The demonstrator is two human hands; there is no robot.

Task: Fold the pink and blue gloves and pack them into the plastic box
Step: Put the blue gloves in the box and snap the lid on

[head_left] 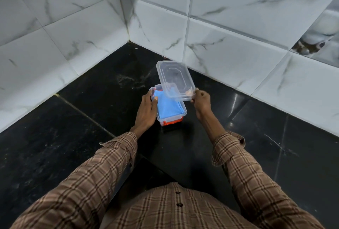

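We are over the black polished stone desk, tucked into a corner of white marbled tiles, and the packing looks nearly done. Our left hand rests along the near-left side of the clear rectangular plastic box, fingers curled over its rim and steadying it. Just beyond those fingertips lies the folded blue glove, filling the top of the box; a sliver of the pink glove seems to peek out at the far end, beneath the blue, though it is too small to be sure. An orange clip shows on the near end of the box, below the left wrist.

Our right hand pinches the near corner of the clear plastic lid, thumb and fingers clenched on its edge. The lid hangs tilted above the far end of the box, its lower edge overlapping the rim, not yet seated.

Now the risks, as we judge them. The lid is held by one corner only, so it may twist and land skewed. The blue glove sits high near the rim; a fold caught under the lid would stop the clips closing. And our left fingertips lie right over the rim where the lid must come down, so they need to clear first.
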